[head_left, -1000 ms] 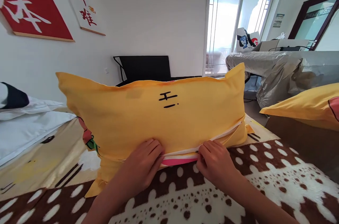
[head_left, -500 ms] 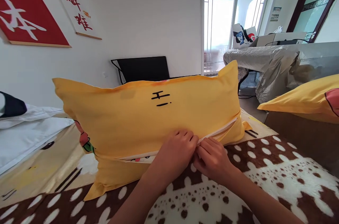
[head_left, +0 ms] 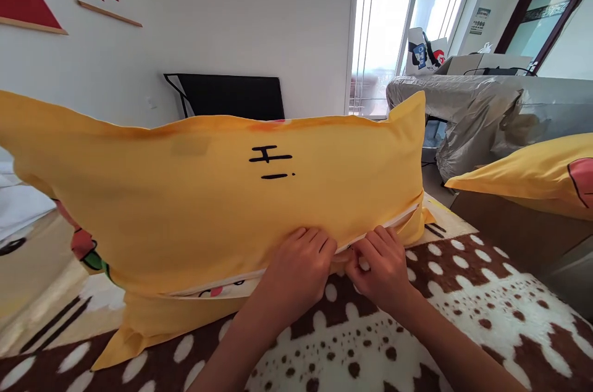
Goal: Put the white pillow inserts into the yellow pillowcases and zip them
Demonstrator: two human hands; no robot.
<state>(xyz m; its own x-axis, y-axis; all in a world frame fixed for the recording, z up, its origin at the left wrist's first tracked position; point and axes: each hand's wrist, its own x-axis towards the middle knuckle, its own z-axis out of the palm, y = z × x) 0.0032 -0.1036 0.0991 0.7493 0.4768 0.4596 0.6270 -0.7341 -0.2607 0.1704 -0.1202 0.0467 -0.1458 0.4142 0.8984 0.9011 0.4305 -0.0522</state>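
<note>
A yellow pillowcase with a pillow inside stands on its long side in front of me, black "Hi" lettering facing me. A pale zipper runs along its lower part. On the left the zipper gapes, and a white printed inner fabric shows through. My left hand is closed on the pillowcase's edge at the middle of the zipper. Just right of it, my right hand pinches at the zipper line, thumb against forefinger. The zipper pull itself is too small and covered to make out.
Beneath lies a brown-and-white spotted blanket. Another yellow pillow rests at the right on a brown surface. Behind stand a black folding panel and a plastic-covered piece of furniture with a bag and boxes on it.
My hands have come apart a little, the right one shifting right along the zipper. The pillowcase's left end now looks larger and nearer, and the view has tilted down.
</note>
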